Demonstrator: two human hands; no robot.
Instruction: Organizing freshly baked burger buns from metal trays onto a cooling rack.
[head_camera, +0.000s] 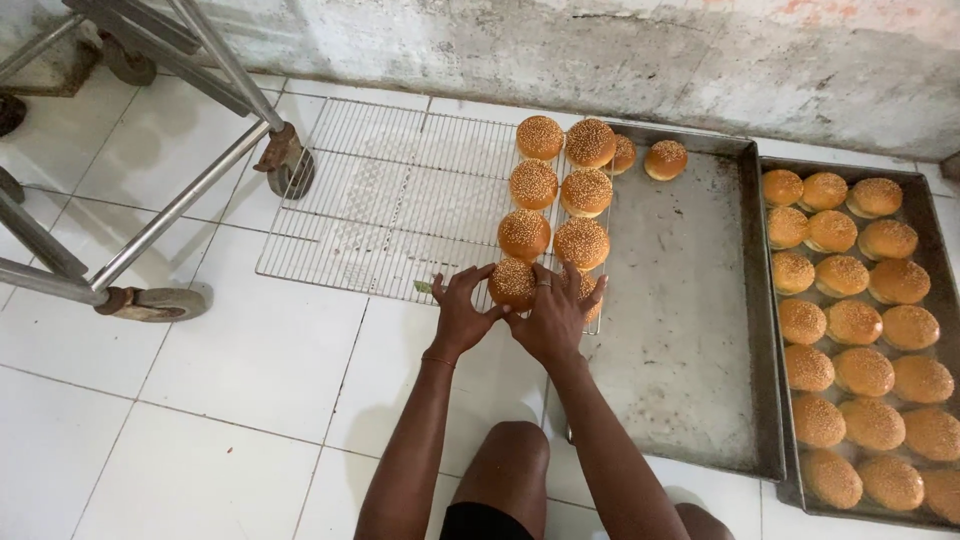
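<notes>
My left hand (462, 310) and my right hand (556, 312) meet at the near edge of a wire cooling rack (380, 200) on the floor. Both touch a sesame bun (513, 281) between them. My right hand also covers another bun (592, 290) at the rack's near right corner, mostly hidden. Several more sesame buns (560, 185) stand in two columns along the rack's right side. A bun (666, 159) sits alone at the far end of a nearly bare metal baking tray (680, 330).
A second metal tray (935, 200) at the right is packed with several rows of buns. A wheeled metal trolley frame (160, 180) stands at the left on the white tiled floor. A rough concrete wall runs along the back. My knee (510, 460) is below.
</notes>
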